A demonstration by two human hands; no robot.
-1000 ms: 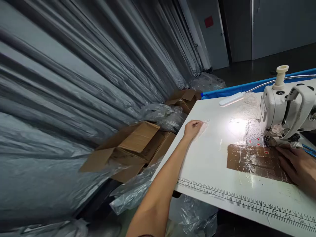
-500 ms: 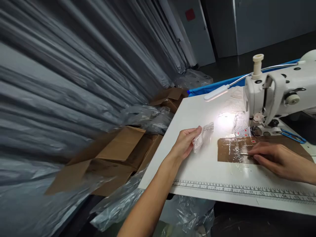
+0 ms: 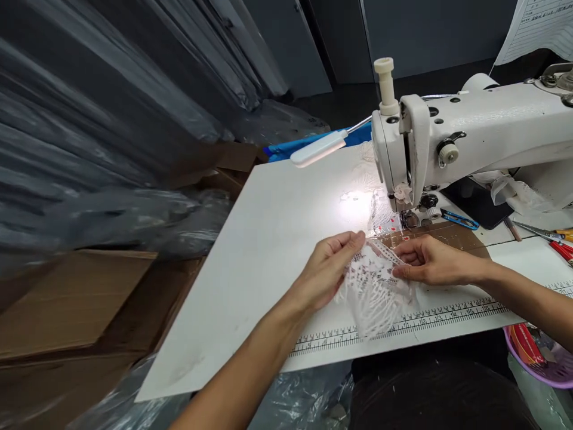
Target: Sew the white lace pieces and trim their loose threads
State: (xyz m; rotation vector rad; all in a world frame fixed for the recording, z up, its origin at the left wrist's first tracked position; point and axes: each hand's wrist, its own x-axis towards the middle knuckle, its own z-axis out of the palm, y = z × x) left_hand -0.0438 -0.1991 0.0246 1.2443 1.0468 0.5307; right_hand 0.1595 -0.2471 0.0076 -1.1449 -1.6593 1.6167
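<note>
A piece of white lace (image 3: 376,286) hangs spread between my two hands, low over the front of the sewing table. My left hand (image 3: 331,263) pinches its upper left corner between thumb and fingers. At its right edge, my right hand (image 3: 425,260) grips the lace with thumb and forefinger. Right behind the lace is the white sewing machine (image 3: 483,131), its needle area just beyond my right hand. A brown plate (image 3: 461,236) on the table lies partly under my right hand. More white lace (image 3: 380,209) lies beside the needle, under the lamp's bright spot.
A lit lamp (image 3: 319,149) reaches over the white table (image 3: 250,257). Blue thread snips (image 3: 461,219), a black phone-like slab (image 3: 477,200) and scissors (image 3: 537,230) lie to the right. A printed ruler (image 3: 439,322) runs along the front edge. Cardboard boxes (image 3: 76,298) stand left; a purple basket (image 3: 550,370) sits below right.
The view has swung to the right. My right hand has come off the brown plate and taken hold of the lace, which is now opened out between both hands.
</note>
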